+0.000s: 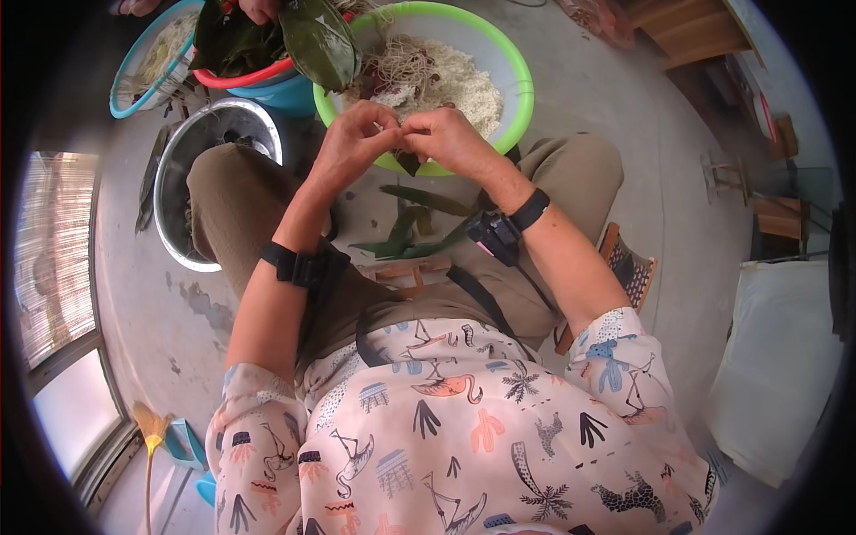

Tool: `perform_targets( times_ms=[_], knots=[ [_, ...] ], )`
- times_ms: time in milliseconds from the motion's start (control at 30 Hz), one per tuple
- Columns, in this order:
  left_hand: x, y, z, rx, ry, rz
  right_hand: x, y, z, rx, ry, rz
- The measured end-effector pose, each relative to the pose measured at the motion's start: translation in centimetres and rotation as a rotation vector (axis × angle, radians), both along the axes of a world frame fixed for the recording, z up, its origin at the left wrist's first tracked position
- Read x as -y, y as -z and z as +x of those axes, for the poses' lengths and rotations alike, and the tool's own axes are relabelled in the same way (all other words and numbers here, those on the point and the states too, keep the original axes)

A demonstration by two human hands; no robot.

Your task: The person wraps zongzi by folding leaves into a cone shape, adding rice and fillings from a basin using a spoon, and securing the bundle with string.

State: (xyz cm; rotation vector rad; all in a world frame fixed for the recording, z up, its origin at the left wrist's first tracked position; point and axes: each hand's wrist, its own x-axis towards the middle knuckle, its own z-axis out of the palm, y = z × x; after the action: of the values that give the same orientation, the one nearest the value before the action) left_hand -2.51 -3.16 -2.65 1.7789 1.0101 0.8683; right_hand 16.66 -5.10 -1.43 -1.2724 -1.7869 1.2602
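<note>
My left hand (358,137) and my right hand (451,137) meet fingertip to fingertip over the near rim of a green-rimmed basin (523,87). Both pinch something small that the fingers mostly hide; a dark green leaf tip (407,162) points down just below them. The basin holds white rice grains (478,90), with a tangle of thin strings (404,67) and some dark red pieces on top. Wide green leaves (321,43) hang over its left edge from a red-rimmed basin (244,81). Loose leaf strips (421,249) lie on the floor between my legs.
At the top left, another person's hand (259,8) touches the leaves. A metal basin (165,200) stands beside my left knee, and a blue-rimmed basin (120,80) farther off. A small wooden chair (638,274) is at my right. A broom (150,431) leans at lower left.
</note>
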Motion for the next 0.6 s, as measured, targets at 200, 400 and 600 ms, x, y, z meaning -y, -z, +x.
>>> perform_targets(
  times_ms=[200,400,600],
  knots=[
    [1.1,-0.3,0.5,0.170,-0.001,-0.244,-0.2,0.9,0.7,-0.069,0.075,-0.131],
    [2.1,-1.5,-0.3,-0.147,-0.028,-0.087,0.3,0.0,1.0,-0.263,0.115,-0.311],
    [2.2,-2.8,-1.0,-0.203,0.061,-0.155,0.2,0.7,1.6,-0.331,0.017,-0.430]
  ],
)
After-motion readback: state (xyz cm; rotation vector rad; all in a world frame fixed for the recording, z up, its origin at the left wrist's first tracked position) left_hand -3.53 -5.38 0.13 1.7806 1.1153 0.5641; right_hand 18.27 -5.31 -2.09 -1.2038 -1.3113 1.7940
